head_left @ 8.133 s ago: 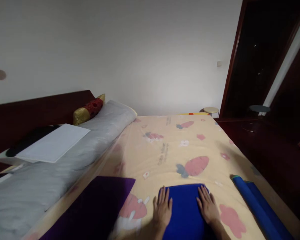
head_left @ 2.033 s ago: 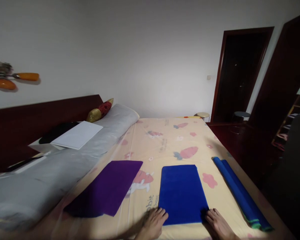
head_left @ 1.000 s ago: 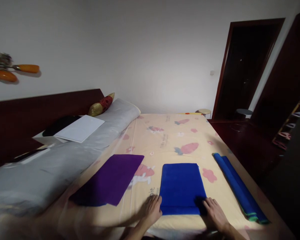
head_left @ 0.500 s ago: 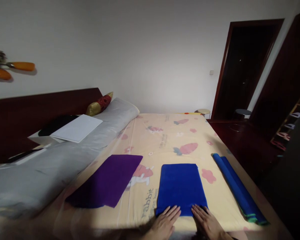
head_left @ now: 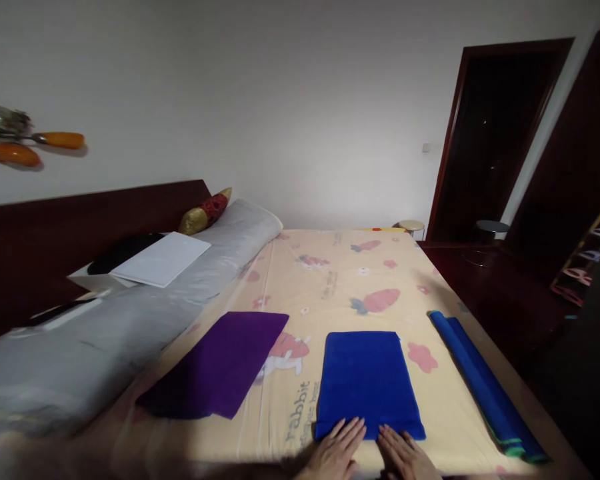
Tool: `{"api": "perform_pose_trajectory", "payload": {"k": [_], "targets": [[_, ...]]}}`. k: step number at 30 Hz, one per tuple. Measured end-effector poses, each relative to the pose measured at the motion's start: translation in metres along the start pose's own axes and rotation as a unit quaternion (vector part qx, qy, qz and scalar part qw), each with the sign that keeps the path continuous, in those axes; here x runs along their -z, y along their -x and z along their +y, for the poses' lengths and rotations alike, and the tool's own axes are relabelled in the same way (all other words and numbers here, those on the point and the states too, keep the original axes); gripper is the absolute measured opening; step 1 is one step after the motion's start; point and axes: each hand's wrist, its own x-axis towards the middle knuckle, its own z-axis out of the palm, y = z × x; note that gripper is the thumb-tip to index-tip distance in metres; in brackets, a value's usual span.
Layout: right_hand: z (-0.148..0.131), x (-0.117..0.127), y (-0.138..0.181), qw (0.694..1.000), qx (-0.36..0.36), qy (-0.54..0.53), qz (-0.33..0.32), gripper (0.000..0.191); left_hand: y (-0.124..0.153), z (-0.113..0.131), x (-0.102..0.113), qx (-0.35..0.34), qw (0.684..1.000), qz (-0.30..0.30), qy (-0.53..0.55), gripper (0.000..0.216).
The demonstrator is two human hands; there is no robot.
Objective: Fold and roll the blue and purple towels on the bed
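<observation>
A blue cloth [head_left: 364, 373] lies flat on the bed in front of me, with a narrow folded strip along its near edge. My left hand [head_left: 337, 448] rests on the left part of that strip, fingers stretched out. On the same edge, a little right of the middle, lies my right hand [head_left: 405, 453], its fingers flat too. To the left is a flat purple cloth [head_left: 225, 363], touched by neither hand. Two rolled blue cloths [head_left: 485, 387] with green edging lie side by side on the right.
The bed [head_left: 330, 280] has a cream sheet with a carrot and rabbit print. A grey pillow or bolster [head_left: 130, 327] runs along the headboard [head_left: 95, 213], with a white flat board [head_left: 163, 259] on it. Stools [head_left: 411, 225] stand beyond the bed's far end.
My right hand has slid inward to the left, uncovering the cloth's near right corner. My left hand stays on the near edge. The view has shifted slightly.
</observation>
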Motion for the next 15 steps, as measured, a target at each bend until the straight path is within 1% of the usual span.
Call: {"api": "perform_pose_trajectory", "payload": {"k": [2,5,7,10,12,15], "targets": [[0.011,0.018,0.009,0.999,-0.034,-0.029,-0.023,0.062,0.007,-0.007,0.009,0.008,1.000,0.024,-0.012,0.075],[0.027,0.034,0.025,0.994,-0.096,-0.051,-0.015,0.057,0.025,-0.023,0.023,0.034,0.998,0.050,-0.036,0.068],[0.036,0.036,0.036,0.991,-0.124,-0.042,0.001,0.056,0.037,-0.035,0.030,0.052,0.995,0.064,-0.053,0.065],[0.041,0.031,0.042,0.991,-0.133,-0.012,0.013,0.056,0.045,-0.045,0.036,0.065,0.992,0.074,-0.072,0.061],[0.037,0.030,0.035,0.990,-0.141,-0.004,0.019,0.056,0.041,-0.042,0.037,0.063,0.992,0.078,-0.077,0.060],[0.022,0.033,0.012,0.991,-0.129,-0.037,-0.007,0.058,0.021,-0.022,0.032,0.041,0.994,0.085,-0.061,0.063]]}}
